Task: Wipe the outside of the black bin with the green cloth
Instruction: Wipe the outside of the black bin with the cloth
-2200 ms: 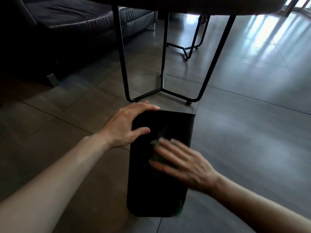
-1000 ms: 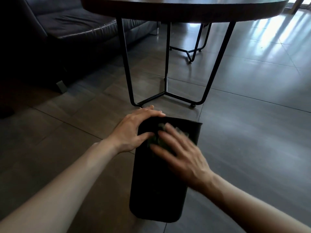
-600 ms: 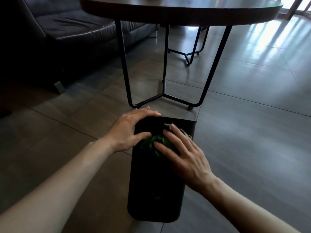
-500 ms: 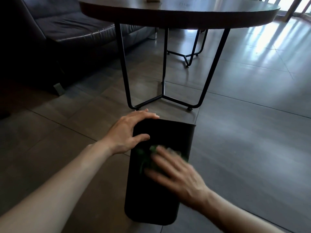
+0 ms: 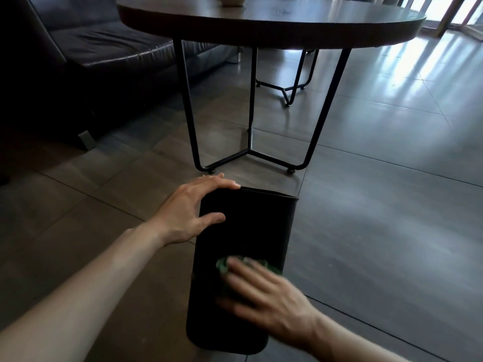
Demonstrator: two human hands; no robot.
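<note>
Black bin (image 5: 243, 231) lies on its side on the tiled floor (image 5: 366, 218), just in front of the round table (image 5: 261, 24), long axis running away from the camera, broad upper face showing. Far end of the bin sits near the table's black wire legs (image 5: 251, 150), not touching them as far as can be seen. Left hand (image 5: 192, 210) rests on the bin's far left corner, fingers straight and spread over the top edge, thumb laid flat on the upper face; nothing pinched, just a flat hold. Right hand (image 5: 264, 291) is on the near half of the upper face, motion-blurred, fingers stretched out and pressing down on the green cloth (image 5: 222, 266). Cloth is bunched under the fingers, only a green edge showing past the fingertips on the left and a bit on the right. Fingers look extended rather than curled round the cloth, though blur makes fine detail hard to read. Both forearms bare. Dark leather sofa (image 5: 104, 45) at upper left, well apart from the bin. A pale object (image 5: 232, 0) sits on the tabletop, cropped by the frame. A second wire-legged base (image 5: 290, 87) stands behind the table.
</note>
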